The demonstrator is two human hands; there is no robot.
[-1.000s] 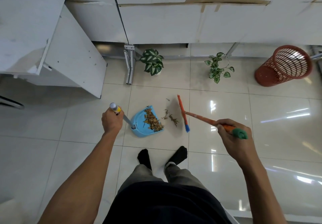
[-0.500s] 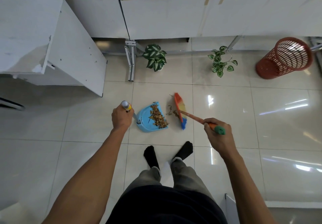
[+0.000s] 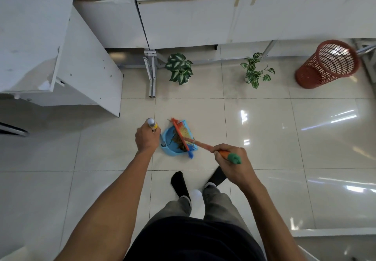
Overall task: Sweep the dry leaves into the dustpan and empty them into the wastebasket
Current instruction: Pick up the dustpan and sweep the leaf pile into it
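A blue dustpan (image 3: pixel 167 151) stands on the tiled floor just ahead of my feet, with brown dry leaves (image 3: pixel 177 140) inside it. My left hand (image 3: pixel 147 138) grips the top of its upright grey handle. My right hand (image 3: pixel 232 160) grips the orange broom handle near its green end. The broom head (image 3: pixel 181 133), orange with yellow and blue bristles, lies across the dustpan's mouth and hides most of the leaves. A red mesh wastebasket (image 3: pixel 325 64) stands at the far right by the wall.
Two small potted plants (image 3: pixel 180 68) (image 3: pixel 255 71) sit on the floor by the wall. White table tops run along the back, on metal legs (image 3: pixel 151 73). A white cabinet (image 3: pixel 67 63) stands at the left. My socked feet (image 3: pixel 180 183) are just behind the dustpan.
The broom head swept left across the floor and onto the dustpan, pushing the loose leaves in. My right hand moved left and closer to my body. My left hand kept hold of the dustpan handle.
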